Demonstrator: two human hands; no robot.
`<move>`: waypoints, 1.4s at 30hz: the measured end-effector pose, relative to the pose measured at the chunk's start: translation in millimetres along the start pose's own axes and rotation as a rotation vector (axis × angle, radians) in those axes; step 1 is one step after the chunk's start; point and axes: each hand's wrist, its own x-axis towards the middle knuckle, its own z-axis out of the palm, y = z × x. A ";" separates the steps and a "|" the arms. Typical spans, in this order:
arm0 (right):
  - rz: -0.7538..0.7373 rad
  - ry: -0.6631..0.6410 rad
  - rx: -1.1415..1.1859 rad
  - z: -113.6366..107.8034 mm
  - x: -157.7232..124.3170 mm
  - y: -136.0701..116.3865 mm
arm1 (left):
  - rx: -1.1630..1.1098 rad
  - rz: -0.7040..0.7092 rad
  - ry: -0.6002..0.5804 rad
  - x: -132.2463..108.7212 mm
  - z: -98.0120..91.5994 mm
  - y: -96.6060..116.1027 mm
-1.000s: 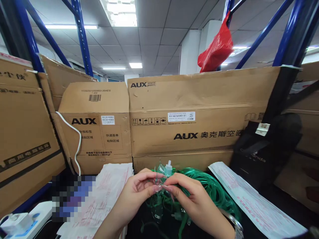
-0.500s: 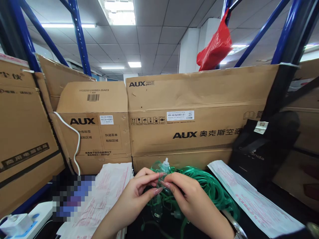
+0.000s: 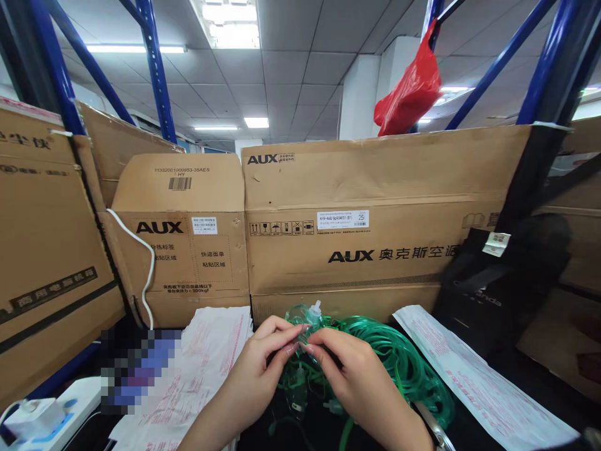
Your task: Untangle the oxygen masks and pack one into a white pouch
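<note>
The mask (image 3: 295, 311) appears to be pinched by the narrowed fingers (image 3: 282, 338) of left hand (image 3: 256, 364) and right hand (image 3: 351, 358), presumably for fine control, with tubing (image 3: 392, 343) left coiled beside.

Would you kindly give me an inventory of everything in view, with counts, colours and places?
Coiled plastic tubing: one bundle, green, beside right hand
Clear plastic piece with nozzle: one, pale green, at the fingertips
Red-printed sheets: several, white, both sides
Printed cardboard panels: at least three, brown, behind and left
Fabric-like bag: one, black, right
Thin plastic bag: one, red, hanging upper right
Cord: one, white, left
Power strip: one, white, lower left
Metal rack posts: several, blue, both sides
Ceiling lights: several, white, above
Pixelated patch: one, mostly blue, left; contents unclear
Metallic wristband: one, silver, right wrist
Left hand: one, bare, centre
Right hand: one, bare, centre
</note>
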 end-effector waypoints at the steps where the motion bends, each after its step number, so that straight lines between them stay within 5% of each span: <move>1: -0.005 -0.001 -0.008 0.7 0.3 0.3 | 0.014 0.004 0.007 0.3 -0.1 -0.8; 14: -0.032 0.010 0.123 -6.1 -1.1 -2.8 | -0.266 -0.064 0.113 2.2 -2.0 -9.3; 22: -0.117 0.222 0.106 -9.4 -6.1 -0.8 | -0.433 -0.135 0.058 0.6 -9.1 -8.0; 28: -0.232 0.116 -0.024 -12.0 -1.9 -4.5 | -0.436 -0.100 0.020 -0.2 -5.6 -9.8; 42: -0.176 -0.017 -0.025 -13.6 -1.4 -5.9 | -0.312 -0.053 -0.047 -0.8 -5.1 -9.2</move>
